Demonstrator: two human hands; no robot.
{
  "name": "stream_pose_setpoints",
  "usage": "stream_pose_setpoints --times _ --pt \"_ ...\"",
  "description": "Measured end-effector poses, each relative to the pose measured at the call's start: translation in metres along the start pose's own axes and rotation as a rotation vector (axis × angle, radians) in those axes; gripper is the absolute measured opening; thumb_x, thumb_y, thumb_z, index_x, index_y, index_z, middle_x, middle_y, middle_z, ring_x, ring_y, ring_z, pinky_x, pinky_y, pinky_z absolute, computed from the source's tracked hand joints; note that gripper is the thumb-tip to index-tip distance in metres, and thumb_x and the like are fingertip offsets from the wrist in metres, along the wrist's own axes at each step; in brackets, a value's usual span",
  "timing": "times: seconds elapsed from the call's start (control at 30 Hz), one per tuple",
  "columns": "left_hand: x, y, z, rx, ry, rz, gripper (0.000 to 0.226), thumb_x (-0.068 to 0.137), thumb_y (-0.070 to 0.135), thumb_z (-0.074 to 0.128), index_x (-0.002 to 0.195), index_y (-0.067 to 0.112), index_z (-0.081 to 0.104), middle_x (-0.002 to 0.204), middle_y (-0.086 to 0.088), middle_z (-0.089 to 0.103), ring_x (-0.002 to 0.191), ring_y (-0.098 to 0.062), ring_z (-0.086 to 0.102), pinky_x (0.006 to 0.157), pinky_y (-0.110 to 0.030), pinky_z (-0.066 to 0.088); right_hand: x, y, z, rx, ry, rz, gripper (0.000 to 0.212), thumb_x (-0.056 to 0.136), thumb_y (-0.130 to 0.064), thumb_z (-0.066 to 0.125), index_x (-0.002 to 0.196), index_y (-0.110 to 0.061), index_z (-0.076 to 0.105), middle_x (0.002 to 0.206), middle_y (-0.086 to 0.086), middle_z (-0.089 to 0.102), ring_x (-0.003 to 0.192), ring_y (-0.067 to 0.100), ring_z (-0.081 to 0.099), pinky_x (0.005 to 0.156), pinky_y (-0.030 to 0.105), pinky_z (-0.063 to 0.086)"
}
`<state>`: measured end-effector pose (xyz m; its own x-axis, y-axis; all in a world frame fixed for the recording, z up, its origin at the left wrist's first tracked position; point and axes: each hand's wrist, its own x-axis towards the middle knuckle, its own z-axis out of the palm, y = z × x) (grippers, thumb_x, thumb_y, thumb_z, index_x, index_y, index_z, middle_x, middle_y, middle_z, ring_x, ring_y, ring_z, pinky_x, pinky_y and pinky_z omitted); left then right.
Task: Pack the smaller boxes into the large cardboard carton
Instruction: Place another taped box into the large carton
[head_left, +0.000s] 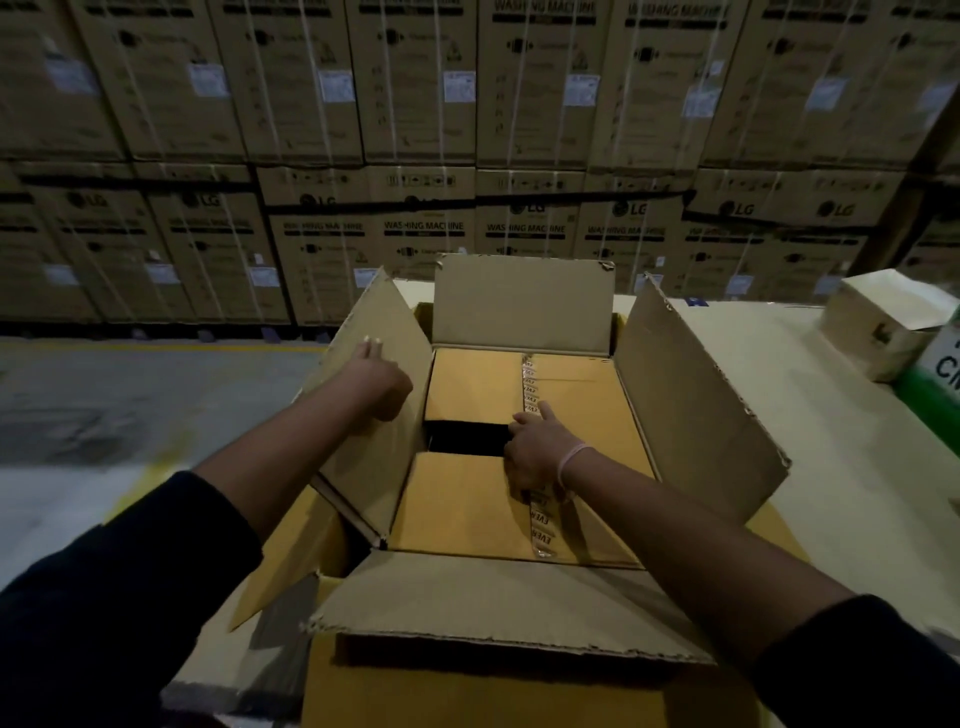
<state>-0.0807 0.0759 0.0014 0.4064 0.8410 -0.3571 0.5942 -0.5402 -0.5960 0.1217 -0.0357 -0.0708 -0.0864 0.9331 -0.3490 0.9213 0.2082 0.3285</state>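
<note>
Carton (701, 384) stands open at frame centre, all four flaps up. Two smaller boxes lie inside: far box (467, 384) toward the top, near box (457, 504) toward the bottom, with a dark gap between them at centre-left. Your left hand (376, 376) presses flat, fingers extended, against the left flap (363, 467), apparently to keep it clear of the opening. Your right hand (535, 447) rests on the boxes at the gap's edge, fingers loosely spread, gripping nothing; likely nudging them together.
</note>
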Motion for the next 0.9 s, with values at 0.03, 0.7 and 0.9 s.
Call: stream_pose_setpoints --times 0.03,0.7,0.9 --pt "0.004 0.001 0.007 -0.009 0.027 0.009 0.051 0.105 0.016 0.046 0.155 0.020 0.042 0.167 -0.018 0.023 0.155 -0.050 -0.001 0.125 -0.063 -0.001 -0.004 0.004 -0.002 -0.007 -0.002 0.017 0.047 0.101 -0.048 0.049 0.135 -0.020 0.066 0.142 0.005 0.055 0.143 0.027 0.037 0.123 0.059 0.010" --pt "0.062 0.043 0.030 -0.420 0.253 0.280 0.028 0.096 0.032 0.066 0.124 0.025 0.069 0.119 0.001 0.068 0.106 -0.019 0.064 0.095 -0.038 0.053 -0.069 0.154 -0.016 -0.151 -0.112 0.444 0.025 0.099 -0.017 0.058 0.121 -0.016 0.069 0.143 0.013 0.057 0.142 0.034 0.044 0.122 0.049 0.029" --pt "0.077 0.073 0.039 -0.463 -0.019 0.350 0.052 0.106 0.036 0.042 0.158 0.034 0.038 0.161 -0.005 0.040 0.144 -0.028 0.043 0.118 -0.044 0.036 -0.053 0.151 0.003 -0.145 -0.142 0.395 0.040 0.102 -0.021 0.049 0.141 -0.016 0.059 0.163 0.015 0.035 0.157 0.037 0.016 0.128 0.051 0.011"
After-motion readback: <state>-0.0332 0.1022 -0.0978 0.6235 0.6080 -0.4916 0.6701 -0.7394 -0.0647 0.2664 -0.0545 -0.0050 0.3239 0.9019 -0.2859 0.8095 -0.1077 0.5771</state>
